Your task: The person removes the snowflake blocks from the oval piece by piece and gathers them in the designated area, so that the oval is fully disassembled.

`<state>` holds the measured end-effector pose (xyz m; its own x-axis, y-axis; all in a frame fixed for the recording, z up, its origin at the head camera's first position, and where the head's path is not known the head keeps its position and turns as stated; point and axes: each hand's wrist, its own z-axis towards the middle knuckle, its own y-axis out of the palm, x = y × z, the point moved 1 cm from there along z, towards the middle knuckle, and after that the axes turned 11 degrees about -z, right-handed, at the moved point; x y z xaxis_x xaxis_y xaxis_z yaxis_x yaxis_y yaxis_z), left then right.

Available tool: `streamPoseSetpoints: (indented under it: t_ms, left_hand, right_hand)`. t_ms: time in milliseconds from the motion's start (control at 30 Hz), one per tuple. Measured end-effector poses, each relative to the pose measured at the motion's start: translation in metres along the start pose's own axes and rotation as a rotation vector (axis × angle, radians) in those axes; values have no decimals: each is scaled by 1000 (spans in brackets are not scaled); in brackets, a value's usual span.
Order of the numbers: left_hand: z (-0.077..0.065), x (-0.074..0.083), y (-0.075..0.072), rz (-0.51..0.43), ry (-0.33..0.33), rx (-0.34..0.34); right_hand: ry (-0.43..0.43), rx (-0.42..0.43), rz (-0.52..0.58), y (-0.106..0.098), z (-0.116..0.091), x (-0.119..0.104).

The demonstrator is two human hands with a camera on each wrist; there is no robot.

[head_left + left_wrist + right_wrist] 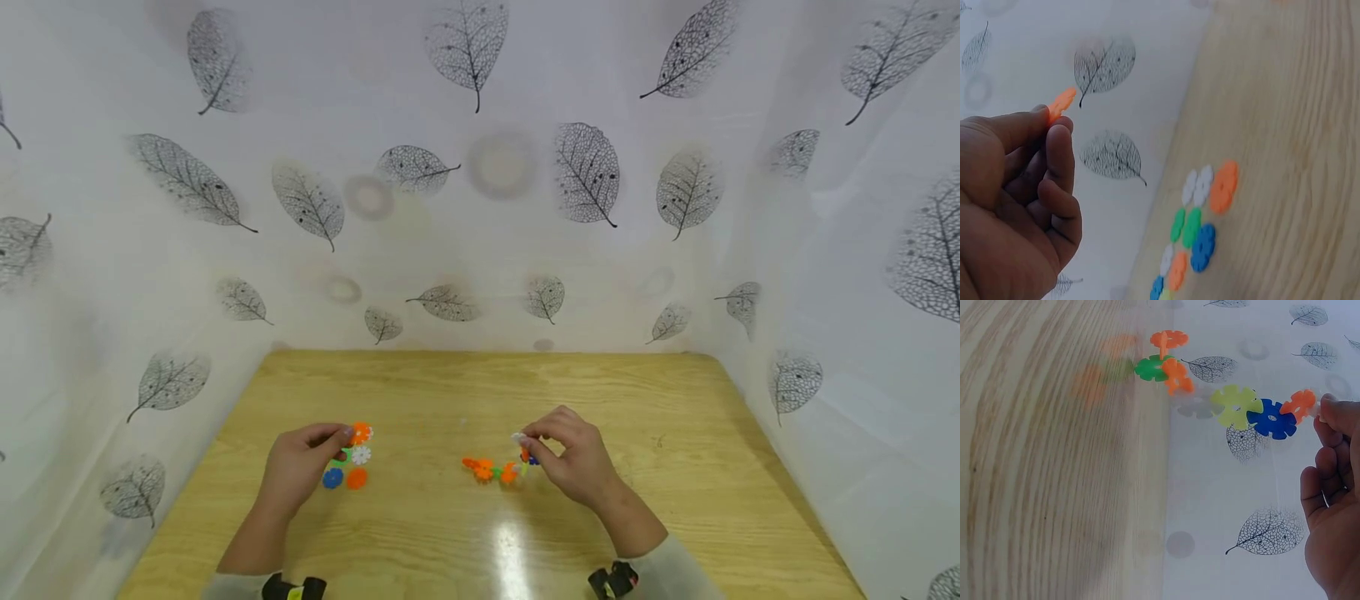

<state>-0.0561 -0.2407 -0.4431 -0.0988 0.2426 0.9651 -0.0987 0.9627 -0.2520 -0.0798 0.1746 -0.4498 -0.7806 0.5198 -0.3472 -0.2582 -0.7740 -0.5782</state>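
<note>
My left hand (291, 471) pinches an orange flower-shaped interlocking disc (1062, 104) between thumb and fingertips, raised above the left part of the table. Below it lie loose discs in short rows, including an orange disc (1224, 187), a blue disc (1203, 248) and a green disc (1192, 227). On the right, my right hand (576, 458) grips the white disc (517, 437) at one end of a chain of joined discs. From there the chain runs through an orange disc (1299, 406), a blue disc (1272, 420), a yellow disc (1237, 407) and further white, orange and green ones.
A wooden table (420, 533) carries everything. White sheeting (480, 242) printed with dark leaves encloses its back and sides. A bright light reflection lies on the tabletop between the forearms.
</note>
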Motion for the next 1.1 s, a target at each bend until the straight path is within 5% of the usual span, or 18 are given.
streamPoseSetpoints:
  t_ms: [333,600,867,1100]
  left_hand:
    - [-4,-22,-35,99,-68,78]
    - [-9,-46,-57,161,-147,31]
    - [-9,-68,-62,281,-155,39]
    - [-8,-74,-62,249,-173,53]
  right_hand:
    - [-23,7,18,0,3,-2]
    - [-17,3,13,2,3,-3]
    - [-2,-5,6,1,3,-4]
    - [-4,-9,21,1,3,-4]
